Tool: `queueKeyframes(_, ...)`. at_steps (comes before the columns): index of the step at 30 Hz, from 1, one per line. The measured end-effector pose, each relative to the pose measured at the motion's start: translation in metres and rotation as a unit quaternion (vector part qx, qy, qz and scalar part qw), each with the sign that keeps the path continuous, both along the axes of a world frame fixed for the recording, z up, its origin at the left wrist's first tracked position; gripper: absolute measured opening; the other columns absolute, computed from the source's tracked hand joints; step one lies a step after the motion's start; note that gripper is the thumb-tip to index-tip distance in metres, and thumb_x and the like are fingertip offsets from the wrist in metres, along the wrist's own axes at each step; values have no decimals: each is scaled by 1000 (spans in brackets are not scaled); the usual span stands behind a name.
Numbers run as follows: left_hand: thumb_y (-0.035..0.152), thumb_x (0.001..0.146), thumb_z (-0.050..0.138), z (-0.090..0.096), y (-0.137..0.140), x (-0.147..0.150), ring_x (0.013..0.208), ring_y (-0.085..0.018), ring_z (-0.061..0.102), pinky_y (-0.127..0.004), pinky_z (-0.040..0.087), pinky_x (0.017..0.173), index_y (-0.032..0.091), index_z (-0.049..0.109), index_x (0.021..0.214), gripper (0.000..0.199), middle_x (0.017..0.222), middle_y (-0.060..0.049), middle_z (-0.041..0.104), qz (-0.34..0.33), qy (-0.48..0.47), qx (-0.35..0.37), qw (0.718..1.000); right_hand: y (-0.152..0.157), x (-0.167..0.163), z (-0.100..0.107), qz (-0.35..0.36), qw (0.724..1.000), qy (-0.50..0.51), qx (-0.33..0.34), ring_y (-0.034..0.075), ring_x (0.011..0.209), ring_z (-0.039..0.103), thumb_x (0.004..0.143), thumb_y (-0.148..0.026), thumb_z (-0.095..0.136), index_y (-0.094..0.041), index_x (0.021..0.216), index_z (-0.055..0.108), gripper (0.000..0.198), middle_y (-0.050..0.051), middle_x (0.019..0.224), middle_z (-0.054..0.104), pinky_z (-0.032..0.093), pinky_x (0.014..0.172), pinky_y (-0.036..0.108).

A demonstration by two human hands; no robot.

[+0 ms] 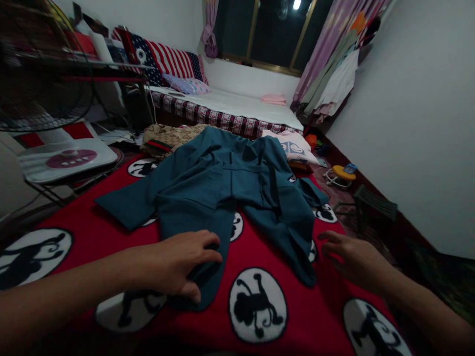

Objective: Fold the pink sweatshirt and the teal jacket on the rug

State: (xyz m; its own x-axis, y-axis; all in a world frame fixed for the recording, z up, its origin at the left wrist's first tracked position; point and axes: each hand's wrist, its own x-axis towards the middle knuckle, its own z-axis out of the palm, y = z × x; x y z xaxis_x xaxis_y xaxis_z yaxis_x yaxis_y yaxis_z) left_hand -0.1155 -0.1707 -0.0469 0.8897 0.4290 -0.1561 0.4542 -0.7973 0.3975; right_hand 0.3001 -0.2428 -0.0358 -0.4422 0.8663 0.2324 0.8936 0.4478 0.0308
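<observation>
1 yellow-topped stool near the wall

Light is dim — white glare spots the dark window — and edges look stretched, blurry.

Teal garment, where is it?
Head view, centre: the teal garment lies spread on the red blanket, its near ends by the left hand and the right hand.

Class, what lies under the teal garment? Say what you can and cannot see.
The teal garment lies on a red patterned cloth, which shows around and between the garment's nearer parts; whatever is directly beneath is hidden.
</observation>
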Motion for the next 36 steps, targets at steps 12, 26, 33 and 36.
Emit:
queueKeyframes(12, 21, 72, 66, 9, -40, 10, 93, -24, 61, -35, 50, 82, 24, 61, 102, 30, 97, -5, 60, 10, 102, 14, 995, -12, -85, -39, -61, 987, -115, -93, 25, 100, 60, 73, 1, 42, -20, 126, 56, 58, 12, 114, 63, 50, 81, 38)
queueKeyframes(26, 32, 78, 61, -3, -44, 18, 88, -27, 62, -43, 52, 77, 21, 63, 92, 18, 95, -6, 63, 77, 102, 40, 991, 55, -22, -29, -246, 844, 439, -184, 13, 50, 49, 68, -56, 62, -18, 71, 61, 39, -1, 57, 56, 34, 46, 23)
queueKeyframes(33, 38, 76, 57, -12, -52, 40, 91, -33, 62, -49, 52, 75, 16, 61, 104, 36, 102, -14, 62, 172, 127, 95, 972, 10, -85, -9, -53, 975, 187, -107, 15, 72, 59, 87, -32, 56, -20, 81, 66, 17, 3, 76, 64, 40, 64, 24)
queueKeyframes(36, 26, 73, 54, -22, -53, 52, 85, -31, 63, -44, 52, 72, 13, 61, 100, 31, 95, -15, 62, 174, 152, 123, 965, -3, -120, -7, -16, 982, 129, -135, 14, 71, 59, 86, -23, 57, -21, 81, 66, 11, 1, 74, 63, 38, 64, 23)
